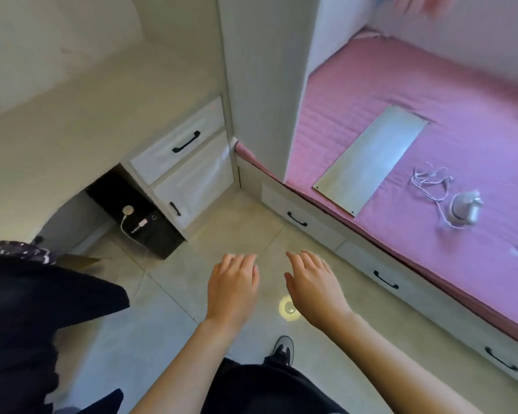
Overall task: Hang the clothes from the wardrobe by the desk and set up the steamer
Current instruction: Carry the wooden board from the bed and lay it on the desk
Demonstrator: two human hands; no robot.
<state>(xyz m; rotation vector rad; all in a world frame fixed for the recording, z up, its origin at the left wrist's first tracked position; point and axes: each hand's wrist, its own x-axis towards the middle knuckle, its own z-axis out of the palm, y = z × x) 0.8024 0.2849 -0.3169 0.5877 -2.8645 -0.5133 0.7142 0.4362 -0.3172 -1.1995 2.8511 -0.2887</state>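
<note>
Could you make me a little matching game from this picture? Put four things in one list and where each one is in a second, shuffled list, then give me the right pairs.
Things:
1. steamer
2. flat grey panel
3. left hand
4. white charging cable

Places:
A. held open above the floor tiles
B. in the dark recess under the desk
C. on the pink bed, with a loose white cord beside it
D. lying flat on the pink bed, nearer the wardrobe side

Pairs: 1-C, 2-D, 3-A, 4-B

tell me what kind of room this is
Most likely a small bedroom: a built-in bed with a pink cover and drawers beneath, next to a desk with its own drawers.
</note>
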